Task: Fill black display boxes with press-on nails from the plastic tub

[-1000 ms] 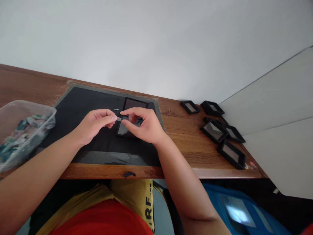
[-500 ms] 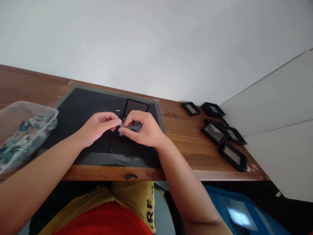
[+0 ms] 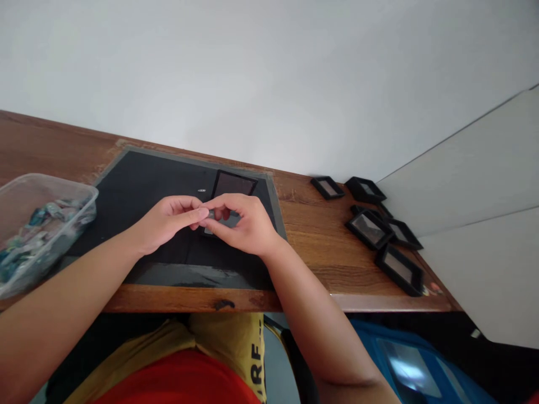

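Small piece (image 3: 211, 214): above open black case (image 3: 234, 184)
Left hand (image 3: 170, 220): closely pinching it
Right hand (image 3: 248, 224): half-curled beside it, grip unclear
Black mat (image 3: 155, 177): grey-edged, flat on brown wooden desk (image 3: 314, 247)
Wall (image 3: 252, 84): pale, behind desk

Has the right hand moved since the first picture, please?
Yes: against the black mat, the right hand has moved slightly left and nearer to the person's body.

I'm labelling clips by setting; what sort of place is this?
Probably a small workspace: a black mat on a wooden table, a clear tub of small pieces, and several black frames.
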The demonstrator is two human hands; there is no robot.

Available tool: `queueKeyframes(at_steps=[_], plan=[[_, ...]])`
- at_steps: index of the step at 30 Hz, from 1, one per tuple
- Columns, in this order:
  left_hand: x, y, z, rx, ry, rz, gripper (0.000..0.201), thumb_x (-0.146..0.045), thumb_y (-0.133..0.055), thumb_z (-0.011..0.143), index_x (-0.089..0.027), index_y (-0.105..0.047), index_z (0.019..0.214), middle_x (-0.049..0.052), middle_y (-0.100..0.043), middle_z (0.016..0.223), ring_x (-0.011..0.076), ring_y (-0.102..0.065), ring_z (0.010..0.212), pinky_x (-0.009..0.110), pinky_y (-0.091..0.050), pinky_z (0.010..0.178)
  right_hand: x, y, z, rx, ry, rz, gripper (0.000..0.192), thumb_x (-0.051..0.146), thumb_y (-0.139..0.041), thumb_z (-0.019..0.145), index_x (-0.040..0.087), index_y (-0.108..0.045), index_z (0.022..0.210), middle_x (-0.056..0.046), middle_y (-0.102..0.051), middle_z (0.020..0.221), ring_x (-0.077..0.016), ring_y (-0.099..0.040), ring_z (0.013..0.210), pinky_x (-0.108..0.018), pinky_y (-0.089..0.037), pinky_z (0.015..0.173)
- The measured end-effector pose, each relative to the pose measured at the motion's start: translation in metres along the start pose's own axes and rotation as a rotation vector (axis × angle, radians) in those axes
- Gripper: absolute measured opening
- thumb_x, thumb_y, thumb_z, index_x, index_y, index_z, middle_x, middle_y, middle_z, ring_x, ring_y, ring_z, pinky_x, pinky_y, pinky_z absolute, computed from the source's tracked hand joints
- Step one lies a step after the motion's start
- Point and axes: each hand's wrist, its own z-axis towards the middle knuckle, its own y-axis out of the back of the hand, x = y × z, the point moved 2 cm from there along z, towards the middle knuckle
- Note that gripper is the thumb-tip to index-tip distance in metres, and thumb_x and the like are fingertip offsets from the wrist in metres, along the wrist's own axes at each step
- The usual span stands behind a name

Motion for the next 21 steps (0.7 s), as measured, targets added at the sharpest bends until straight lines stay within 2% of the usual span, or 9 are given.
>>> queueKeyframes(at_steps=[6, 11, 17, 21], plan=[[0.0018, 0.0019, 0.0002, -0.017, 0.004, 0.005, 0.039, -0.054, -0.083, 0.082, -0.019, -0.071, 0.069, -0.001, -0.058, 0.065, 0.0133, -0.050, 0.070, 0.029, -0.037, 0.072, -0.0004, 0.0044, 0.0006, -0.048, 0.059, -0.090, 0.019, 0.037, -0.078, 0.094, 0.021, -0.081, 0.103, 0.000, -0.079, 0.083, -0.0127, -0.068, 0.076, -0.029, -0.053, 0.080], [0.0008, 0.0017, 0.0001, -0.016, 0.004, 0.000, 0.040, -0.053, -0.081, 0.084, -0.019, -0.069, 0.067, -0.001, -0.057, 0.065, 0.0134, -0.049, 0.070, 0.030, -0.037, 0.073, 0.0011, 0.0050, 0.0005, -0.082, 0.029, -0.100, 0.021, 0.040, -0.079, 0.092, 0.021, -0.082, 0.101, 0.000, -0.079, 0.080, -0.0129, -0.069, 0.075, -0.030, -0.054, 0.080], [0.0003, 0.0015, 0.0015, -0.025, 0.004, 0.004, 0.038, -0.053, -0.080, 0.084, -0.019, -0.070, 0.069, -0.001, -0.058, 0.066, 0.0138, -0.049, 0.069, 0.030, -0.036, 0.072, -0.0002, 0.0025, 0.0010, -0.097, 0.054, -0.063, 0.017, 0.036, -0.079, 0.094, 0.021, -0.082, 0.102, -0.001, -0.081, 0.086, -0.0127, -0.071, 0.077, -0.030, -0.055, 0.082], [0.0018, 0.0029, 0.0007, -0.018, 0.000, -0.002, 0.036, -0.052, -0.079, 0.085, -0.019, -0.072, 0.071, -0.001, -0.058, 0.066, 0.0140, -0.049, 0.068, 0.031, -0.037, 0.071, -0.0025, 0.0017, 0.0007, -0.140, 0.078, -0.015, 0.022, 0.034, -0.082, 0.091, 0.022, -0.081, 0.109, -0.001, -0.082, 0.091, -0.0132, -0.071, 0.080, -0.031, -0.056, 0.080]])
